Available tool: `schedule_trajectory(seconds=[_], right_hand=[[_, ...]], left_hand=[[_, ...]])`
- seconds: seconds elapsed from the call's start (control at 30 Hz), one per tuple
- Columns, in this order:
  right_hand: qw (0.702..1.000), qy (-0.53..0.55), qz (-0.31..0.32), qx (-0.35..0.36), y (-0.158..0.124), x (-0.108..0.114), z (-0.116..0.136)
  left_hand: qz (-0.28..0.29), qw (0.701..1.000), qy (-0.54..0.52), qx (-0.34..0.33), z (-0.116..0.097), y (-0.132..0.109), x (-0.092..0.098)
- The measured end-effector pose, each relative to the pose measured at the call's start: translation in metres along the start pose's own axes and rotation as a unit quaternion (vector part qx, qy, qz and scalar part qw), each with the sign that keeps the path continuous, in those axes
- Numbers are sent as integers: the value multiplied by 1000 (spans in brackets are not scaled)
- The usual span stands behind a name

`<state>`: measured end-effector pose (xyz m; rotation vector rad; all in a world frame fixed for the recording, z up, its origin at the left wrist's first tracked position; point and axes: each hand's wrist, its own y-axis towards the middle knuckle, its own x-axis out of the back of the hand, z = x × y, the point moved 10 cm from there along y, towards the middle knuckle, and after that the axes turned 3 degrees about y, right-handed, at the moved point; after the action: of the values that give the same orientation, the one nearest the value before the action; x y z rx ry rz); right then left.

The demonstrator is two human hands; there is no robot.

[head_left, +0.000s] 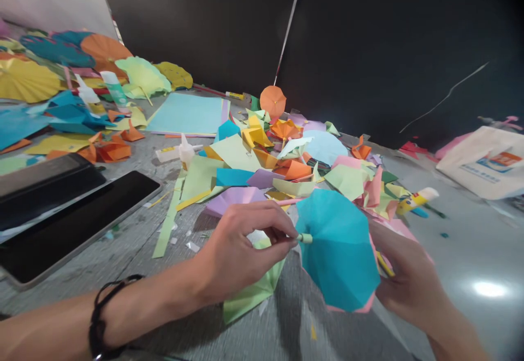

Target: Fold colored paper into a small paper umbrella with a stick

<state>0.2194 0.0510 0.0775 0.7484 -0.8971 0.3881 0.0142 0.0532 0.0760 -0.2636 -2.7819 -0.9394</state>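
A small blue paper umbrella (pixel 341 252), folded in pleats and edged with pink paper behind, is held tilted between my hands. My left hand (pixel 245 243) pinches the thin stem at the umbrella's middle, where a small pale green paper roll (pixel 305 238) shows beyond the fingertips. Curled round the far right side is my right hand (pixel 405 273), gripping the umbrella from behind; some of its fingers are hidden. A yellow strip or stick (pixel 385 264) shows beside those fingers. Below my left hand lies a folded light green paper (pixel 256 290).
A pile of folded paper scraps (pixel 249 159) lies just ahead. To the left are a phone (pixel 77 219), a dark case (pixel 45 186) and glue bottles (pixel 186 151). A yellow glue stick (pixel 417 200) and a white bag (pixel 487 161) are at right; a dark wall (pixel 347 44) stands behind.
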Motion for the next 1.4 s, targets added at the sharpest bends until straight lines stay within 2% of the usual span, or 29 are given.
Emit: schedule_trajectory(seconds=[0.33,0.6,0.77,0.9,1.07,1.4], right_hand=[[998,-1,-18,66,9,-4,30],[999,35,-15,26,11,-7,32],[998,37,-14,50,15,-11,40],[997,35,-24,66,17,-10,47],[997,54,-25,49,19,-13,46],[995,56,-57,59,19,-11,49]], left_hand=[[22,1000,-7,16,7,-5,-11],[45,999,-13,25,10,-5,-16],[48,998,-31,31,10,-5,-18],[49,996,-49,65,15,-6,-19],[53,990,-49,119,25,-8,-20],[53,984,-69,157,29,-9,-23]])
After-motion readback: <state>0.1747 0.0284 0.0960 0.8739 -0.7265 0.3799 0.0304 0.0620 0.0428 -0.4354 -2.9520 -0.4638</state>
